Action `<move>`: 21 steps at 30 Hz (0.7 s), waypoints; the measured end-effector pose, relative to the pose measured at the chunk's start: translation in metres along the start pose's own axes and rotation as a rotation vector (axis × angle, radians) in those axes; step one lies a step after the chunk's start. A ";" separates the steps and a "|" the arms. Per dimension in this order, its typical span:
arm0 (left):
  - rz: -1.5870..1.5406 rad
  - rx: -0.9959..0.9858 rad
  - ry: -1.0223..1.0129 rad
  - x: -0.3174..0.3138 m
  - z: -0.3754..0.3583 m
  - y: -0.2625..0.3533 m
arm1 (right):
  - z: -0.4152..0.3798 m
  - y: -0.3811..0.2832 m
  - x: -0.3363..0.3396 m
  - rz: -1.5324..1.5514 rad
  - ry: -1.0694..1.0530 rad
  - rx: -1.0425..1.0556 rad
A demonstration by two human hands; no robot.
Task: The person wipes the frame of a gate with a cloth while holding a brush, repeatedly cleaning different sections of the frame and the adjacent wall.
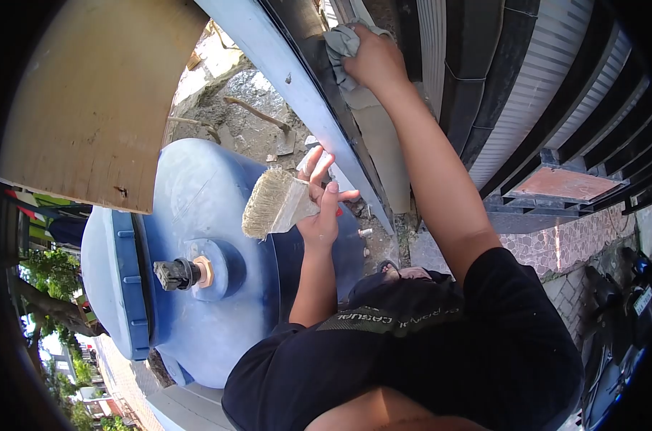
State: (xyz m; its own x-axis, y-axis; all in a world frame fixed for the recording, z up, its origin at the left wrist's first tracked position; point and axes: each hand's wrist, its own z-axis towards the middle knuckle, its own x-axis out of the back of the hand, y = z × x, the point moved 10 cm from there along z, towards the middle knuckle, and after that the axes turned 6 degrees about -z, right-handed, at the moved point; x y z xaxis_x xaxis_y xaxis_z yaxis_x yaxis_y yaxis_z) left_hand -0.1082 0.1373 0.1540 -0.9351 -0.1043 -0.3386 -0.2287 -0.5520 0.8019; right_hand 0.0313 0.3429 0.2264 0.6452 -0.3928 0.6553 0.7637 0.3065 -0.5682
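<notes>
Left hand (320, 215) is closed on the handle of a wide flat paintbrush with pale, worn bristles (272, 203); thumb lies along the ferrule side, two fingers splayed loose above it. Right hand (373, 61) is stretched out well past the left, fingers pressing a crumpled grey cloth rag (340, 44) against a dark metal gate rail (333, 93).

Brush handling, judged: light, rigid at handle and ferrule, bristle end soft and splayed, nothing fragile. Best hold is the handle just behind the ferrule, as now. Long axis runs handle-to-bristles, tip pointing away from the palm toward the big blue plastic water tank (196, 215) just beyond the left hand.

Rag, judged: limp, weightless, bunches under pressure; no real axis, so a full-palm hold suits it.

Tank carries a black and brass threaded outlet fitting (182, 273) beyond the left wrist. A plywood board (96, 93) sits past the tank.
</notes>
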 end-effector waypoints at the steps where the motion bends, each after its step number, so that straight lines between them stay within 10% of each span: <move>1: 0.002 -0.001 -0.002 0.000 0.000 -0.001 | -0.010 0.002 0.012 0.133 0.006 -0.043; 10: 0.047 -0.059 0.008 0.006 0.004 -0.001 | -0.112 0.002 0.086 1.035 0.612 0.268; 21: 0.159 0.053 -0.106 0.015 0.011 -0.015 | -0.176 0.078 -0.053 1.342 -0.158 -0.375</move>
State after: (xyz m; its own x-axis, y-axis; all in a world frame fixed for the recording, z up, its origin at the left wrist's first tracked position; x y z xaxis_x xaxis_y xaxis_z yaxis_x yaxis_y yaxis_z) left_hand -0.1216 0.1533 0.1425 -0.9834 -0.0973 -0.1534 -0.0867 -0.4909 0.8669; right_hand 0.0529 0.2350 0.0601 0.8838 0.1192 -0.4524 -0.4646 0.1094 -0.8787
